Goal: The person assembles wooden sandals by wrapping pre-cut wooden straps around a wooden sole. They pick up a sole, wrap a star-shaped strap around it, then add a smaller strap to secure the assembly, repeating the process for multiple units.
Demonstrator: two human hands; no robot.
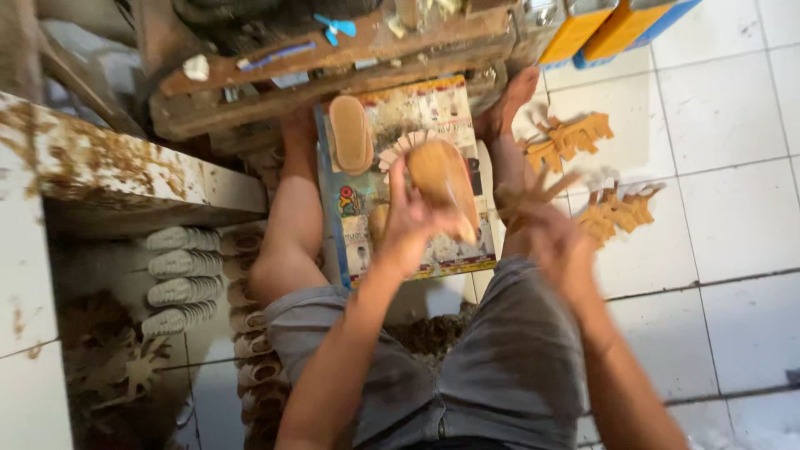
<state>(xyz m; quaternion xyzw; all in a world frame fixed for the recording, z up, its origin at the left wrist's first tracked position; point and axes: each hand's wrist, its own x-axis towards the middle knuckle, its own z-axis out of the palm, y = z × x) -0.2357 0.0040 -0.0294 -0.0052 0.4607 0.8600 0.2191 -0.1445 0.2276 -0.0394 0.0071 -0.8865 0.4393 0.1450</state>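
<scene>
My left hand (410, 223) grips a tan shoe sole (442, 179) and holds it upright over a printed sheet of paper (417, 108) spread on the floor between my legs. My right hand (542, 225) is blurred, to the right of the sole, with fingers spread and nothing clearly in it. A second tan sole (351, 133) lies flat on the paper further away. Several pale sole pieces (398, 148) fan out behind the held sole.
Rows of grey soles (182, 279) and brown soles (250, 333) lie on the floor at left. Orange-brown cut pieces (571, 137) and a second such heap (617, 212) are on the white tiles at right. A worn wooden bench (333, 62) and yellow containers (600, 29) stand ahead. A stained ledge (100, 167) is at left.
</scene>
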